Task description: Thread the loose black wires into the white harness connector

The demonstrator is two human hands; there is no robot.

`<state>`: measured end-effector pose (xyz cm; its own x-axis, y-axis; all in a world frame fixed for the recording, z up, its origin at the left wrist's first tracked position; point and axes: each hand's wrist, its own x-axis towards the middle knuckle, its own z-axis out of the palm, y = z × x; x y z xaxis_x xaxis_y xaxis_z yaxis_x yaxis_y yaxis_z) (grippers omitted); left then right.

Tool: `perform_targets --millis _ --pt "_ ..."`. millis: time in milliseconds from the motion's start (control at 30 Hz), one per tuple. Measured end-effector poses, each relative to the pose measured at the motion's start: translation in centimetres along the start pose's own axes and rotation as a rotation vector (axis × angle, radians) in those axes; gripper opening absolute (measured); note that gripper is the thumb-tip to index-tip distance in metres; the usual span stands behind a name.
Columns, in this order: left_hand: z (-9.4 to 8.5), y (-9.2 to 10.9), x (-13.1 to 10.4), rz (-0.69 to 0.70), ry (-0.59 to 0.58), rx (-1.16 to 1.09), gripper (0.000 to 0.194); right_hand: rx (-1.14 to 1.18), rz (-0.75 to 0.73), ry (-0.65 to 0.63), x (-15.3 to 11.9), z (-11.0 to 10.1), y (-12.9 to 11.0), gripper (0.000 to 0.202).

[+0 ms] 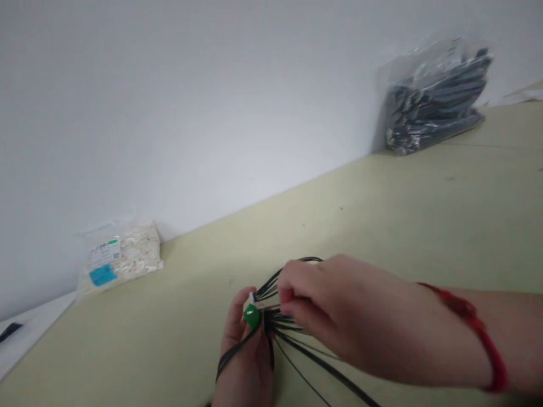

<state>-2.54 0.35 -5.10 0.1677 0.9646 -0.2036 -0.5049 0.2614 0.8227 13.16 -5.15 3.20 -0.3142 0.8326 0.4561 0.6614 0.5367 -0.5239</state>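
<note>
Low in the head view, my left hand (244, 350) is closed around a small connector with a white part (253, 297) and a bright green part (251, 316). Several thin black wires (292, 333) fan out from it to the right, and a few loop back over the left wrist. My right hand (326, 305), with a red cord bracelet (475, 328) at its wrist, pinches at the wires just right of the connector. Its fingertips are pressed together on a wire, partly hidden by the hand itself.
A clear bag of small whitish parts (138, 249) with a label leans on the wall at left. At the back right stands a clear bag of dark cables (441, 102). The pale yellow-green table (424, 215) meets a white wall (237, 102). A white sheet (34, 333) lies at the left edge.
</note>
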Motion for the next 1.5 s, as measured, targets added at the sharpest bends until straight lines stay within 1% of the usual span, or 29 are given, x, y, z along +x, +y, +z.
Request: perform_targets --millis 33,67,133,167,267,400,467,567,667,733,800,933,1000,1100,1233,1400,1500 --pt "-0.1 0.0 0.0 -0.016 0.012 -0.032 0.040 -0.158 -0.061 0.043 -0.3 0.7 0.2 0.007" --pt "-0.1 0.0 0.0 -0.036 0.023 -0.064 0.042 -0.268 -0.130 0.069 -0.5 1.4 0.4 0.009" --pt "0.0 0.0 -0.2 -0.073 0.038 -0.104 0.046 -0.409 -0.263 0.081 -0.6 2.3 0.9 0.010" --pt "0.1 0.1 -0.3 -0.081 0.041 -0.115 0.048 -0.459 -0.297 0.087 -0.6 2.6 1.1 0.011" --pt "0.3 0.1 -0.5 -0.086 0.063 -0.135 0.053 -0.493 -0.304 0.082 -0.3 2.6 1.4 0.010" --pt "0.5 0.2 -0.7 -0.100 0.105 -0.153 0.060 -0.481 -0.320 0.116 -0.3 2.3 1.2 0.010" --pt "0.7 0.3 -0.8 -0.104 0.101 -0.153 0.062 -0.484 -0.331 0.123 -0.4 2.3 1.2 0.010" --pt "0.8 0.3 -0.9 -0.097 0.107 -0.158 0.062 -0.482 -0.366 0.098 -0.5 2.5 1.1 0.007" --pt "0.7 0.2 -1.0 -0.102 0.124 -0.166 0.064 -0.534 -0.414 0.084 -0.4 2.6 1.0 0.007" --pt "0.6 0.2 -0.9 -0.106 0.112 -0.150 0.066 -0.565 -0.437 0.090 -0.4 2.6 0.9 0.007" --pt "0.6 0.2 -0.9 -0.108 0.080 -0.106 0.063 -0.568 -0.435 0.089 -0.5 2.7 0.8 0.007" --pt "1.2 0.5 -1.4 -0.038 -0.002 0.000 0.038 -0.584 -0.365 0.093 -0.6 3.0 0.7 0.007" --pt "1.4 0.6 -1.7 -0.015 -0.032 0.019 0.032 -0.590 -0.361 0.094 -0.7 3.1 0.8 0.006" --pt "1.5 0.5 -1.9 -0.007 -0.073 0.039 0.031 -0.581 -0.366 0.092 -0.7 3.2 0.9 0.006" --pt "1.4 0.6 -2.0 -0.010 -0.096 0.074 0.040 -0.586 -0.377 0.083 -0.8 3.4 0.9 0.007" --pt "1.3 0.9 -2.3 -0.031 -0.091 0.143 0.047 -0.571 -0.361 0.060 -0.7 3.7 1.2 0.007" --pt "1.2 0.9 -1.9 -0.029 -0.049 0.146 0.042 -0.581 -0.352 0.100 -0.3 3.0 0.8 0.006"
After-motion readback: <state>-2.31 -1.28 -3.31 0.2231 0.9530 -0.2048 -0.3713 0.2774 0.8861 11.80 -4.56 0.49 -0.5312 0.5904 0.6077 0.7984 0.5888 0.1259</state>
